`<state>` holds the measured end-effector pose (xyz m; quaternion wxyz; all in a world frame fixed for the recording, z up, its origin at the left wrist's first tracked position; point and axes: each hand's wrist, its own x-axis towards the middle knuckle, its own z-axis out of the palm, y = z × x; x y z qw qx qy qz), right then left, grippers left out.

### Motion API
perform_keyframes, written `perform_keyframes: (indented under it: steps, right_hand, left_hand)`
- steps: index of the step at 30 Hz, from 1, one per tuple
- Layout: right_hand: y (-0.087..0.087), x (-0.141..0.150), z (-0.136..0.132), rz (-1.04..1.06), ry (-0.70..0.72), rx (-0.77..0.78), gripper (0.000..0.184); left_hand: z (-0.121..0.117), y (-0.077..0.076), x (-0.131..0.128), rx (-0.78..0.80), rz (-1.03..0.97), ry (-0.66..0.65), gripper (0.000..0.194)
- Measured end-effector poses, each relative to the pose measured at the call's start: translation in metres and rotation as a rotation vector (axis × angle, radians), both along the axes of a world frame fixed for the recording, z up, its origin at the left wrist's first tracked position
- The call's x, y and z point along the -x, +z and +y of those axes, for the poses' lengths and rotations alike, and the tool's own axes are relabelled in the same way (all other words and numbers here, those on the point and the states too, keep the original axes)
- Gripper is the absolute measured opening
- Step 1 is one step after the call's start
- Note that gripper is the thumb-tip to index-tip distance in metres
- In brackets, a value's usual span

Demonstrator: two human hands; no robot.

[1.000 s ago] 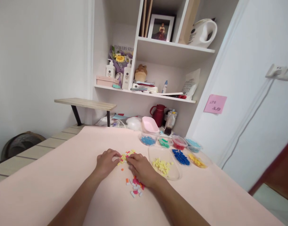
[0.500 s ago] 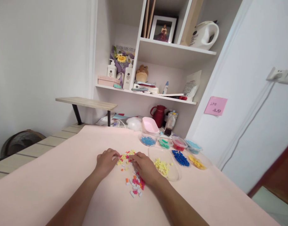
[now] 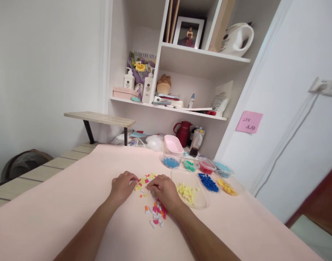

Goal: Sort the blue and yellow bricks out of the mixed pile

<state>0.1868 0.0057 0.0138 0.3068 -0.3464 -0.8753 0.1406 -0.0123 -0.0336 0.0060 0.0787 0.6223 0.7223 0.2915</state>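
A mixed pile of small yellow, pink and white plastic pieces (image 3: 146, 177) lies on the pink-covered table. At its left edge is my left hand (image 3: 124, 186), its fingers bent together with the tips against the pieces. My right hand (image 3: 164, 190) is on the pile's near right side, fingers curled down in a pinch; what is between them is hidden. Closer to me, a second heap of white, pink and orange pieces (image 3: 156, 214) is partly covered by my right hand. Just right of that hand, a clear tray (image 3: 201, 203) holds loose pale yellow pieces (image 3: 186, 192).
Behind the tray stand small clear tubs of blue (image 3: 170, 162), green (image 3: 189, 165), red (image 3: 207, 166) and light blue pieces (image 3: 222, 166). Dark blue (image 3: 208, 182) and yellow-orange pieces (image 3: 227, 187) sit at right. A pink container (image 3: 173, 144), red jug (image 3: 183, 134) and bottle (image 3: 196, 143) stand at the back.
My right hand has drawn slightly back toward me and its fingers have curled in from the pile. The left hand has stayed nearly still.
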Motion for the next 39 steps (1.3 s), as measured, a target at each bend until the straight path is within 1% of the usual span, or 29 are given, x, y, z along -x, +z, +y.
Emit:
perform_keyframes:
  steps: [2, 4, 7, 8, 10, 12, 15, 18, 19, 21, 23, 25, 28, 30, 33, 35, 39]
  right_hand:
    - [0.007, -0.007, 0.002, 0.128, -0.024, 0.059, 0.017]
    - [0.017, -0.02, 0.006, 0.212, -0.03, 0.14, 0.013]
    - [0.031, -0.048, 0.011, 0.223, 0.001, 0.267, 0.017]
    - [0.035, -0.059, 0.013, 0.217, -0.008, 0.291, 0.018]
    - [0.041, -0.079, 0.016, 0.196, -0.068, 0.29, 0.02]
    - [0.044, -0.096, 0.018, 0.15, -0.137, 0.248, 0.022]
    - [0.046, -0.108, 0.019, 0.114, -0.214, 0.174, 0.025]
    - [0.047, -0.105, 0.018, 0.192, -0.268, 0.089, 0.027]
    - [0.046, -0.1, 0.017, 0.214, -0.259, 0.069, 0.027]
    - [0.045, -0.09, 0.013, 0.207, -0.198, 0.038, 0.024]
    - [0.043, -0.078, 0.007, 0.116, -0.128, 0.001, 0.021]
    - [0.039, -0.067, 0.0, -0.036, -0.089, -0.038, 0.019]
    - [0.035, -0.054, -0.007, -0.255, -0.07, -0.052, 0.022]
    - [0.032, -0.049, -0.01, -0.353, -0.078, -0.051, 0.025]
    - [0.029, -0.044, -0.011, -0.453, -0.109, -0.065, 0.025]
    - [0.028, -0.042, -0.012, -0.493, -0.121, -0.07, 0.022]
    - [0.026, -0.04, -0.011, -0.479, -0.124, -0.058, 0.016]
  left_hand:
    - [0.0, 0.001, 0.0, 0.006, 0.0, -0.007, 0.024]
    - [0.0, 0.002, 0.001, 0.013, 0.0, -0.017, 0.025]
    - [0.001, 0.003, 0.003, 0.028, 0.017, -0.02, 0.027]
    - [0.002, 0.003, 0.003, 0.031, 0.028, -0.016, 0.027]
    - [0.004, 0.002, 0.005, 0.04, 0.052, -0.013, 0.028]
    - [0.007, 0.002, 0.006, 0.051, 0.062, -0.022, 0.03]
    - [0.011, 0.0, 0.007, 0.065, 0.055, -0.022, 0.032]
    - [0.012, 0.0, 0.007, 0.072, 0.054, -0.004, 0.032]
    - [0.011, 0.001, 0.006, 0.07, 0.059, -0.004, 0.033]
    - [0.009, 0.002, 0.005, 0.067, 0.075, -0.011, 0.032]
    - [0.006, 0.004, 0.004, 0.066, 0.086, -0.017, 0.03]
    - [0.005, 0.006, 0.002, 0.07, 0.086, -0.014, 0.029]
    - [0.004, 0.007, 0.002, 0.073, 0.075, -0.01, 0.03]
    - [0.005, 0.007, 0.002, 0.071, 0.068, -0.015, 0.03]
    - [0.005, 0.004, 0.003, 0.066, 0.066, -0.023, 0.032]
    - [0.005, 0.003, 0.003, 0.07, 0.067, -0.022, 0.032]
    - [0.004, 0.003, 0.003, 0.067, 0.056, -0.016, 0.032]
